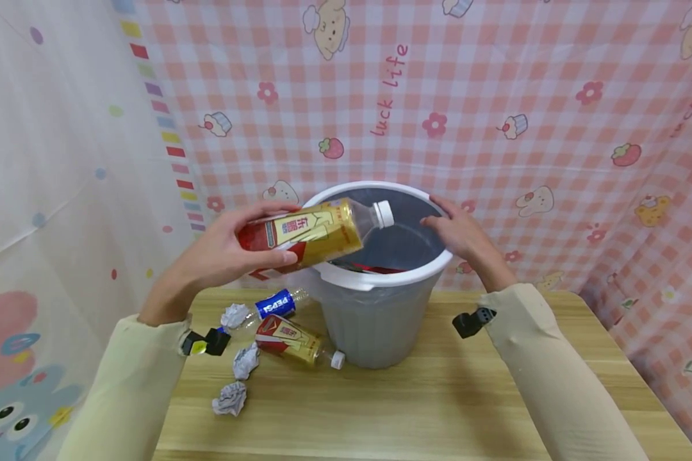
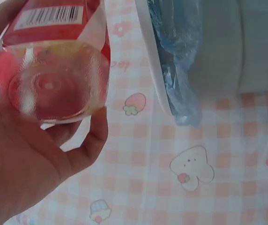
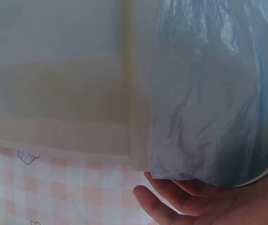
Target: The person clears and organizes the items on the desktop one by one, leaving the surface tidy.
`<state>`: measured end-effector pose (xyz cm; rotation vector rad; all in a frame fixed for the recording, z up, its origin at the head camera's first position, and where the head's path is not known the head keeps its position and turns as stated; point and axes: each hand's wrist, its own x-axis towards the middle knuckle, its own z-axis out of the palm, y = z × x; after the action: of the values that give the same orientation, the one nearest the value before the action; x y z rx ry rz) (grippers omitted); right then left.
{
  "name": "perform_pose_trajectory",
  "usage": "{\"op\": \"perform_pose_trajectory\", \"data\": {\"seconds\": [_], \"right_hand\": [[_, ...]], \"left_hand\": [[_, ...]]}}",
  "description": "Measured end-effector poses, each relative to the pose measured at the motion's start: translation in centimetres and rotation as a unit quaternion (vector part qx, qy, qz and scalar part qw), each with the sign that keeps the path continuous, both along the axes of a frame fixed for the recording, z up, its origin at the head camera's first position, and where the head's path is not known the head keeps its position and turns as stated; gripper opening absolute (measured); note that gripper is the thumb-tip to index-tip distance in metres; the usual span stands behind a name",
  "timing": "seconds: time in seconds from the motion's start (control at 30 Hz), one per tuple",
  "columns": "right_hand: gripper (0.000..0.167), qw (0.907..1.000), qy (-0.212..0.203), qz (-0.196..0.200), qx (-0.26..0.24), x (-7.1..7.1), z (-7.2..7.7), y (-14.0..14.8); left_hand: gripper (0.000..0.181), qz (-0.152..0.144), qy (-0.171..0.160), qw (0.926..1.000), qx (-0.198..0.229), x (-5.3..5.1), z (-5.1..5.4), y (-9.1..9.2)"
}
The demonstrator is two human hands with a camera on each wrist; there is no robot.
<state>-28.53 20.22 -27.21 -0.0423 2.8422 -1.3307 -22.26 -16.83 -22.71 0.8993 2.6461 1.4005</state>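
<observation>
My left hand (image 1: 225, 246) grips a plastic drink bottle (image 1: 317, 232) with a red and gold label and white cap. The bottle is tilted sideways over the left rim of the grey trash bin (image 1: 375, 330), its cap pointing right over the opening. In the left wrist view, thumb and fingers wrap around the bottle's base (image 2: 49, 93). At the bin's right side, my right hand (image 1: 464, 234) holds the white rim, thumb inside. The right wrist view shows its fingers (image 3: 160, 206) outside, beside the bin liner (image 3: 199, 103). Something red lies inside the bin.
Left of the bin on the wooden table (image 1: 380, 416) lie a second red and gold bottle (image 1: 291, 340) and a Pepsi bottle (image 1: 273, 305). Crumpled paper balls (image 1: 229, 399) lie beside them. A pink checked cloth (image 1: 473, 83) hangs behind.
</observation>
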Motion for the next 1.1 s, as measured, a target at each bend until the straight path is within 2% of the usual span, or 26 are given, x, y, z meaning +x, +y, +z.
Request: {"op": "perform_pose_trajectory", "data": {"seconds": [0.07, 0.3, 0.43, 0.67, 0.87, 1.1], "right_hand": [[0.065, 1.0, 0.0, 0.0, 0.003, 0.0, 0.0, 0.1], [0.066, 1.0, 0.002, 0.003, -0.002, 0.0, 0.0, 0.0], [0.066, 1.0, 0.003, 0.002, -0.006, 0.0, 0.0, 0.1], [0.065, 1.0, -0.005, 0.0, -0.008, 0.0, 0.0, 0.0], [0.065, 1.0, -0.006, -0.001, -0.005, 0.0, 0.1, 0.1], [0.065, 1.0, -0.005, -0.002, -0.004, 0.0, 0.1, 0.1]], "left_hand": [[0.061, 0.016, 0.013, 0.9998, 0.002, -0.4, 0.2, 0.6], [0.061, 0.072, 0.021, 0.9969, 0.024, -1.4, 0.7, 2.4], [0.062, 0.099, 0.036, 0.9937, 0.038, -2.1, 0.8, 3.5], [0.064, 0.105, 0.029, 0.9906, 0.083, -3.5, 0.1, 5.6], [0.067, 0.128, 0.025, 0.9877, 0.086, -4.4, -0.4, 7.0], [0.065, 0.131, 0.012, 0.9861, 0.102, -5.1, -1.5, 8.0]]}}
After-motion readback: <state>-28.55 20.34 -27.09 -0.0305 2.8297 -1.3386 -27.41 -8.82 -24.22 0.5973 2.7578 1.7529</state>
